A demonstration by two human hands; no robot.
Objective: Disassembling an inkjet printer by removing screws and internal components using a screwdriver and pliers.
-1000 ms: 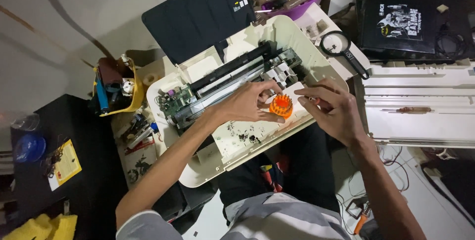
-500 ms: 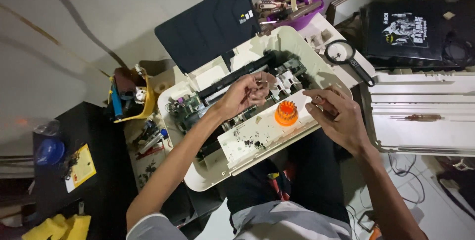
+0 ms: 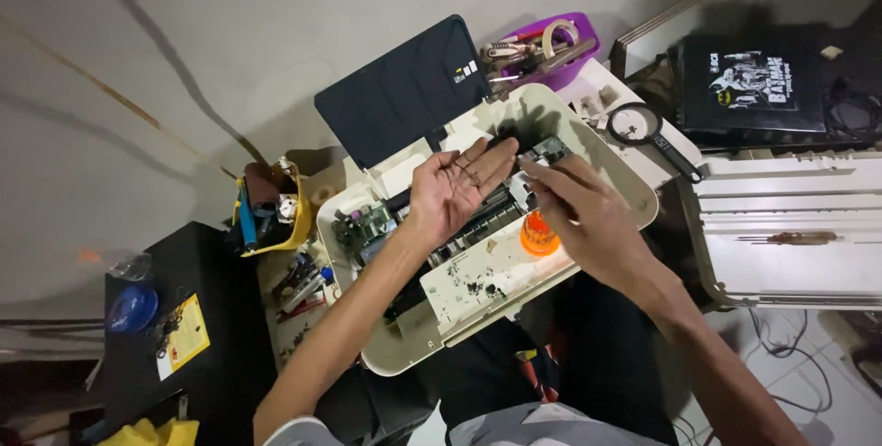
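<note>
Landmark: opened cream printer (image 3: 404,354), cover off, lying across the person's lap so both hands can work over its insides.
Left hand: the left hand (image 3: 452,191) lies palm up and flat above the printer's middle, fingers spread wide; it grips nothing. Something tiny and dark may rest on the palm, too small to tell. The upturned palm looks like a tray for small parts.
Right hand: the right hand (image 3: 579,212) hovers over the printer's right half, fingers drawn together and pointing toward the left palm; whether the fingertips pinch anything I cannot tell, they are blurred.
Orange piece: a round orange screwdriver-bit holder (image 3: 538,237) stands on the printer's pale inner deck, just below the right hand, within easy reach.
Circuit board: a green board (image 3: 366,224) shows at the printer's left end, bared by the missing cover.
Dark lid: a flat dark panel (image 3: 404,97) leans behind the printer, probably set aside out of the way.
Purple tray: a purple tray (image 3: 588,42) of tools sits beyond the printer's far right corner.
Magnifier: a magnifying glass (image 3: 643,129) lies right of the printer.
Yellow bin: a yellow bin (image 3: 292,230) with tools stands left of the printer.
</note>
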